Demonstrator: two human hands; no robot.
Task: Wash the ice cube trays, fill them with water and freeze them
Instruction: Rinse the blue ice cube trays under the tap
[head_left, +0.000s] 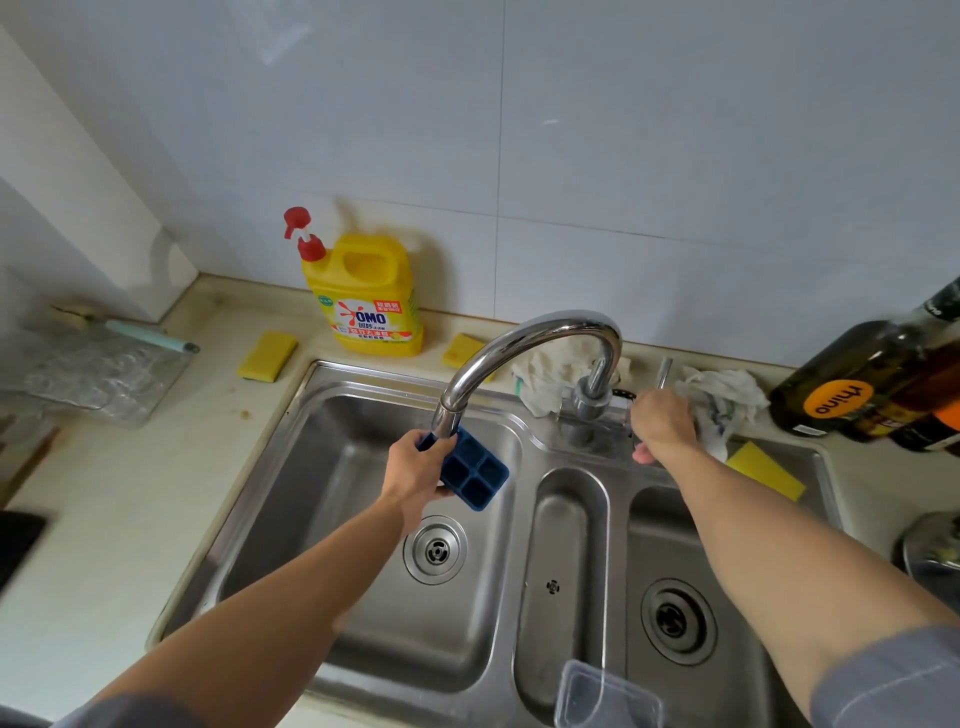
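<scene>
Head view looks down on a white tiled wall and a pale counter that carries a steel sink with two basins and a narrow trough between them. A curved tap rises from the sink's back rim and arcs left over the left basin. Yellow detergent with a red pump stands against the wall behind that basin. Dark bottles lean in at the right edge. White rags lie bunched behind and to the right of the tap's base.

The left hand grips the near end of a blue tray, thumb over its edge and fingers curled under. It holds the tray tilted in the air above the left basin, cells facing up, its far corner right under the tap's mouth. The right hand sits at the tap's base, back up, fingers bent down out of sight; what they clasp I cannot tell.

A clear tub sits at the sink's near edge. One yellow sponge lies left of the detergent, another just right of it, a third by the right basin's far rim.
</scene>
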